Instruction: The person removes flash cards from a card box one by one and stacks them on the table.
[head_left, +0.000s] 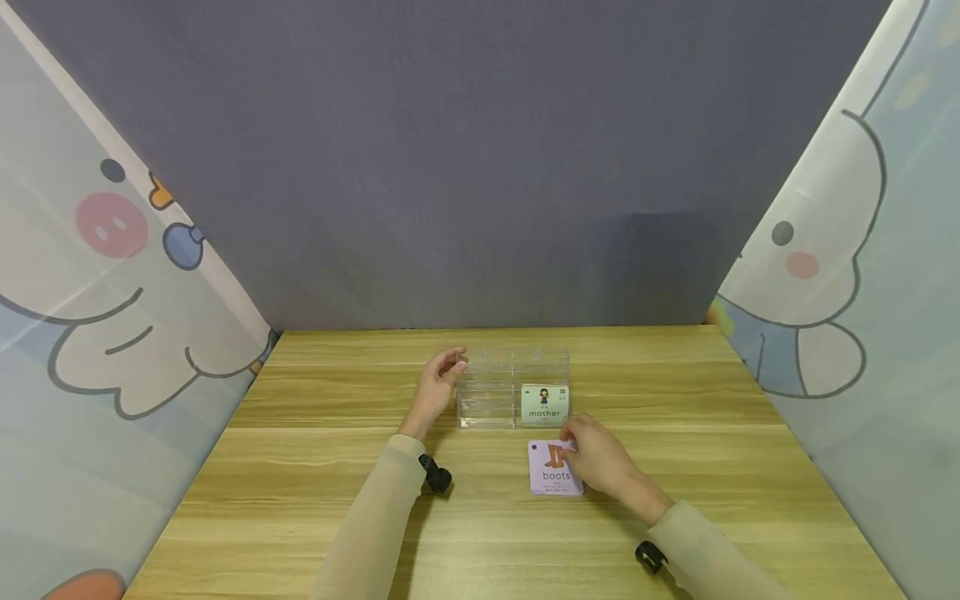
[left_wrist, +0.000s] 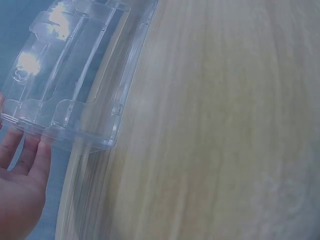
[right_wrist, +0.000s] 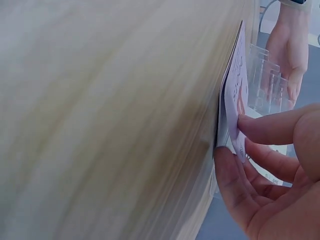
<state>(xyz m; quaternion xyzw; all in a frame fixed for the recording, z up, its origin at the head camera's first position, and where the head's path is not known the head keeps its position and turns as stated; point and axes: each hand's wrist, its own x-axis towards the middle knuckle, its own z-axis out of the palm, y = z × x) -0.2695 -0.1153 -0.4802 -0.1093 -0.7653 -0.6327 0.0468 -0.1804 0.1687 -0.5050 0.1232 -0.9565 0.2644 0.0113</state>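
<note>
A clear plastic display rack [head_left: 486, 408] with stepped tiers in two columns stands on the table. My left hand [head_left: 437, 387] holds its left end, fingertips at the edge of the clear wall in the left wrist view. A pale green "mother" card [head_left: 545, 418] sits in the front of the right column. In front of the rack, my right hand [head_left: 600, 457] pinches a purple "boots" card [head_left: 555, 485] at its right edge. Seen from the right wrist, the thumb [right_wrist: 265, 131] lies on the printed face, fingers behind. Another card edge shows behind the purple card, which stands tilted close over the table.
The wood-grain table [head_left: 315, 475] runs back to a grey curtain [head_left: 480, 167]. Cartoon-printed curtains [head_left: 112, 317] hang at both sides. The left column of the rack holds no cards. A black wrist device [head_left: 435, 475] is on my left cuff.
</note>
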